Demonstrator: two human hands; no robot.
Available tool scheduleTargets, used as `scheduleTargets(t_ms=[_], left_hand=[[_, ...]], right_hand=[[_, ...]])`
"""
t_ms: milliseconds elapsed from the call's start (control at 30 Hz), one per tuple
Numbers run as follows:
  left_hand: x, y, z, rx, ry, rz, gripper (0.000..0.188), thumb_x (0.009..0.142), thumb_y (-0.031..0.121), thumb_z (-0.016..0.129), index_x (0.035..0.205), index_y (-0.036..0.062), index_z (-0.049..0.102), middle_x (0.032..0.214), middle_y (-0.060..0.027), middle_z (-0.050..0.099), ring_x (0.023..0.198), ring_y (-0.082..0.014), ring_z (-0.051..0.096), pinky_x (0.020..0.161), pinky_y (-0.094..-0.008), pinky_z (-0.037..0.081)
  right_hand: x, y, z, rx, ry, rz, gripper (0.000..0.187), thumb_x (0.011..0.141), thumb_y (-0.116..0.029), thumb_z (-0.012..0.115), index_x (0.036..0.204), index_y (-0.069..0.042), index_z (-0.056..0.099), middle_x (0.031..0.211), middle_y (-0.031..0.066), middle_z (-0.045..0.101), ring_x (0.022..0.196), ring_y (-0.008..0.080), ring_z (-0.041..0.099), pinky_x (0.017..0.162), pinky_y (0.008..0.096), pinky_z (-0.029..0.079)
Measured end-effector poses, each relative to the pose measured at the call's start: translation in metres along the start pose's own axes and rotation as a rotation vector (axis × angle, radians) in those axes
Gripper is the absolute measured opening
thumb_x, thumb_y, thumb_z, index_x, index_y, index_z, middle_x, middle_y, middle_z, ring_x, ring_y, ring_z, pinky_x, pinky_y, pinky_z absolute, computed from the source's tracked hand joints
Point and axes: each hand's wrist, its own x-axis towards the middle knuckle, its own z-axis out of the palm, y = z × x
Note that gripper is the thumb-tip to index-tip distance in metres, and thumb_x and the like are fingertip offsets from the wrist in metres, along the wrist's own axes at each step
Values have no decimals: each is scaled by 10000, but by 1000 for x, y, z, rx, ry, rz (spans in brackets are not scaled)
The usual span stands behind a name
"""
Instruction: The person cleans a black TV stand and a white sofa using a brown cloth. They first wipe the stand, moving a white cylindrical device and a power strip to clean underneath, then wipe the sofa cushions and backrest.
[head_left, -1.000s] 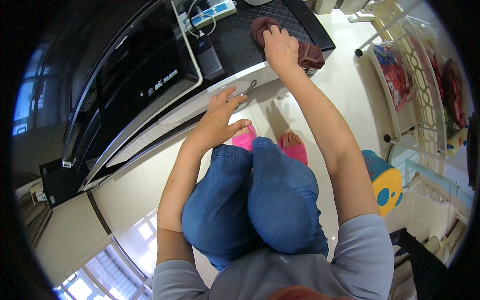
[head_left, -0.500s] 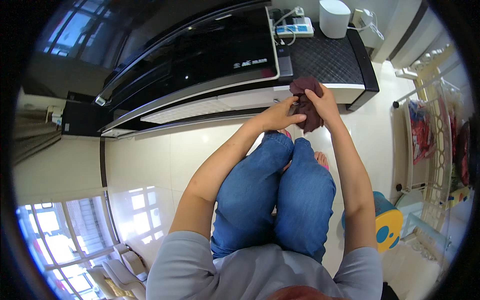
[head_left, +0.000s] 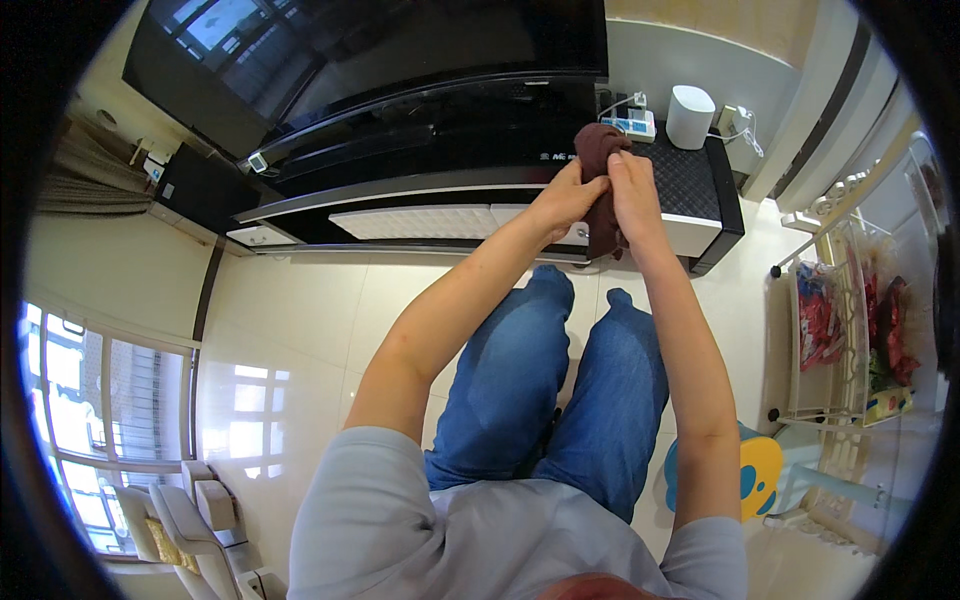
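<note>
A dark brown cloth [head_left: 602,145] is bunched between my two hands, in front of the low black-and-white TV cabinet [head_left: 410,222]. My left hand [head_left: 566,205] grips it from the left, with the thumb pointing right across it. From the right, my right hand [head_left: 634,192] has its fingers closed round the cloth. One part of the cloth bulges above my hands and a loose end hangs below them. Parts of it are hidden by my fingers.
A large television [head_left: 360,70] stands behind the cabinet. On the cabinet's right end are a power strip [head_left: 632,126] and a white rounded speaker-like device [head_left: 690,118]. A wheeled wire rack [head_left: 835,330] with packages stands right; a blue-and-yellow stool [head_left: 758,476] is by my right arm.
My hands have come closer together and gathered the cloth into a tighter bunch. My view has shifted, showing more of the television and the wall behind the cabinet.
</note>
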Motion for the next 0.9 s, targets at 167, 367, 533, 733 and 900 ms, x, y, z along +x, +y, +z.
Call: scheduleTargets(t_ms=[167,367,533,733,900], left_hand=[[3,2,-75,238,300,341,301,810,73,555,1102,3,541,1002,-112,624,878,-204,596,782,-313,486],[-18,-6,-262,1104,918,464,415,754,90,575,1169,84,560,1214,-176,516,1007,-374,528,887,-410,449],[-27,-48,-302,1416,1125,103,443,800,376,607,1233,290,572,1285,-65,484,1134,-361,442,893,-498,430],[5,-55,-176,1341,826,474,280,736,254,692,1011,212,655,1096,-25,561,983,-307,503,786,-460,453],[21,-72,-86,992,174,633,291,718,163,688,1006,144,653,1028,-81,578,961,-321,538,817,-404,461]], right_hand=[[8,-20,25,-171,-24,-111,362,880,-285,550,1172,-72,560,1193,177,459,1107,330,427,979,393,339],[5,-6,56,-185,-89,-90,354,842,-230,605,1166,-92,571,1193,149,462,1073,300,432,944,361,360],[-5,16,65,-269,-156,-97,345,828,-212,612,1146,-81,580,1172,157,474,1071,309,452,923,363,390],[-10,29,67,-286,-238,19,334,836,-223,614,1133,-72,587,1145,149,490,1045,295,488,921,356,398],[-14,55,60,-305,-25,165,407,885,-262,571,1194,-8,496,1088,194,512,1005,284,517,886,361,425]])
